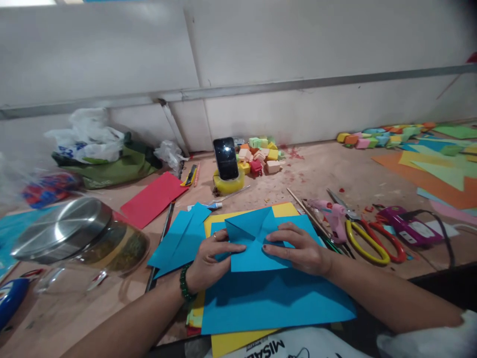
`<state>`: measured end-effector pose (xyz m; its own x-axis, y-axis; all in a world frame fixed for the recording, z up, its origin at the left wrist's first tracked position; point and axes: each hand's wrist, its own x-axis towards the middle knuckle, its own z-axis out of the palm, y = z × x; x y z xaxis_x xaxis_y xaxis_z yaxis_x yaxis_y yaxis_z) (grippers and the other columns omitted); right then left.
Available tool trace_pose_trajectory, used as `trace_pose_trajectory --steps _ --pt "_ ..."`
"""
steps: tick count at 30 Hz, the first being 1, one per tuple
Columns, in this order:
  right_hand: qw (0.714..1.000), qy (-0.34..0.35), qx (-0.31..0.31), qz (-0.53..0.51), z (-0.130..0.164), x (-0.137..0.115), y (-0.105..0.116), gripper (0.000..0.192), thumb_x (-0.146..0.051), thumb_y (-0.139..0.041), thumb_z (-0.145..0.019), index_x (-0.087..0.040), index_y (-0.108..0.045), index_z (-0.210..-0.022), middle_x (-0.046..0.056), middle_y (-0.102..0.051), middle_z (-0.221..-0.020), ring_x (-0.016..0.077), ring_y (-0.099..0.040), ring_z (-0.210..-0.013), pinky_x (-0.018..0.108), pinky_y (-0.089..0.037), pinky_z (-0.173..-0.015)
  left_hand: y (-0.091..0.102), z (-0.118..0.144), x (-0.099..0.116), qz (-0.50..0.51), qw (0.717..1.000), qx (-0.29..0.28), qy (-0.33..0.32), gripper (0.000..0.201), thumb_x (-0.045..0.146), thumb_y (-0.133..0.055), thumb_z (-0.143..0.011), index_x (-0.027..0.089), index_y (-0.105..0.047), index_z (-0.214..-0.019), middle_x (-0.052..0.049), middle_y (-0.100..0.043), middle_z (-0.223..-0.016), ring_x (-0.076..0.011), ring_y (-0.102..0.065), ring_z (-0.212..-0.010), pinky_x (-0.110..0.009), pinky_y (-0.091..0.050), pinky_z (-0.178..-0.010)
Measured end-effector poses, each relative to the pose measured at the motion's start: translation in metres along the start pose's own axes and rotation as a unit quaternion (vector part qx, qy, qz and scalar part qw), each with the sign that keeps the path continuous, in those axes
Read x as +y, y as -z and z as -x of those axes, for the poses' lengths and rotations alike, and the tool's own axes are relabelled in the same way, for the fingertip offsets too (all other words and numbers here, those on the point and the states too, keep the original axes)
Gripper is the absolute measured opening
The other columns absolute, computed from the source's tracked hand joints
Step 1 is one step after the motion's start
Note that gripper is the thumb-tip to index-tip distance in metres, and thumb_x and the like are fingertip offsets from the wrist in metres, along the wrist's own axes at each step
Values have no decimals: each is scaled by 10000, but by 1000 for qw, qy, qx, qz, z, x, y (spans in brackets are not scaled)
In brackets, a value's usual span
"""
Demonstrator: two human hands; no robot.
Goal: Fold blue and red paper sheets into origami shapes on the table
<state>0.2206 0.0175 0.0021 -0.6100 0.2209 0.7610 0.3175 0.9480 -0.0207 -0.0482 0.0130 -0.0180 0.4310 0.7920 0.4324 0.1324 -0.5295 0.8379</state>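
A partly folded blue paper [248, 261], with a raised triangular flap at its back, is between my two hands over a larger blue sheet [276, 303]. My left hand [211, 257] holds its left edge, the index finger lying along the crease. On the other side, my right hand [300, 248] pinches the paper, its fingers pressing near the middle fold. Yellow paper [238, 344] shows beneath the blue sheet. Close to my left hand lies another creased blue paper [182, 236].
Right: a pink glue gun [333, 219], scissors [367, 241] and a purple device [410, 226]. Left: a jar with a metal lid [63, 228], red paper [154, 199] and a cutter knife [191, 176]. Behind: a phone [226, 158] on a yellow tape roll [229, 185], and small paper blocks [257, 166].
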Motion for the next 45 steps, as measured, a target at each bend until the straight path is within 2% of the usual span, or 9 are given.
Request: trace_pose_trajectory --steps 3,8,11,16,22,26,30,37,45 --pt "1000 -10 -5 -11 2 0 2 276 -151 -381 -982 -150 -632 -1095 130 -679 -971 175 -618 -921 351 -539 -830 1 -1 8 103 993 -8 50 354 483 -670 -818 237 -748 -1059 -87 -648 -859 -211 -579 -795 -326 -465 -725" --pt "993 -39 -12 -114 1 -3 -1 221 -175 -436 -958 -148 -637 -1046 146 -683 -999 178 -629 -966 349 -539 -847 2 -16 19 310 911 136 238 475 576 -686 -757 245 -619 -1090 -59 -671 -1020 -158 -605 -787 -267 -461 -711" --pt "966 -91 -31 -239 -1 -6 -6 160 -176 -495 -931 -160 -653 -950 143 -688 -1005 168 -648 -956 305 -552 -814 0 -24 20 286 888 51 355 524 644 -711 -692 161 -630 -880 -41 -637 -758 -121 -538 -616 -236 -407 -583" --pt "924 -169 -80 -335 4 -7 -10 139 -193 -551 -913 -186 -686 -884 129 -703 -1081 172 -686 -956 285 -572 -806 -6 -22 19 212 909 -100 343 648 696 -682 -687 188 -331 -490 80 -240 -471 -45 -188 -446 -239 -151 -449" --pt "836 -423 -12 -349 9 0 -17 241 -357 -533 -940 -225 -696 -1059 104 -716 -1107 212 -685 -995 321 -578 -799 -7 -18 18 234 899 -62 364 623 685 -691 -682 191 -354 -507 77 -291 -478 -47 -233 -444 -231 -193 -450" --pt "771 -500 -51 -392 12 5 -20 437 -513 -464 -939 -203 -633 -1196 40 -691 -782 183 -647 -679 299 -548 -593 -10 -18 17 259 888 -16 378 599 668 -721 -654 182 -398 -523 62 -386 -496 -59 -341 -463 -218 -296 -465" --pt "810 -490 -87 -310 11 8 -16 506 -413 -664 -842 -205 -549 -1289 -44 -587 -664 106 -455 -485 279 -519 -600 -10 -19 14 294 866 -16 404 525 595 -790 -619 150 -514 -575 28 -539 -543 -72 -494 -504 -209 -417 -512" --pt "849 -451 -109 -255 7 9 -8 442 -331 -590 -858 -233 -540 -1286 60 -647 -1040 127 -475 -574 269 -445 -513 -9 -16 14 301 842 -84 439 476 564 -802 -641 117 -691 -761 -63 -713 -645 -146 -682 -594 -195 -504 -517" --pt "823 -496 -91 -261 2 6 -10 469 -327 -638 -830 -192 -545 -1269 -68 -400 -579 111 -351 -481 247 -319 -436 -10 -18 15 286 853 -58 433 479 578 -796 -638 123 -666 -710 -32 -679 -618 -120 -638 -569 -215 -519 -559"
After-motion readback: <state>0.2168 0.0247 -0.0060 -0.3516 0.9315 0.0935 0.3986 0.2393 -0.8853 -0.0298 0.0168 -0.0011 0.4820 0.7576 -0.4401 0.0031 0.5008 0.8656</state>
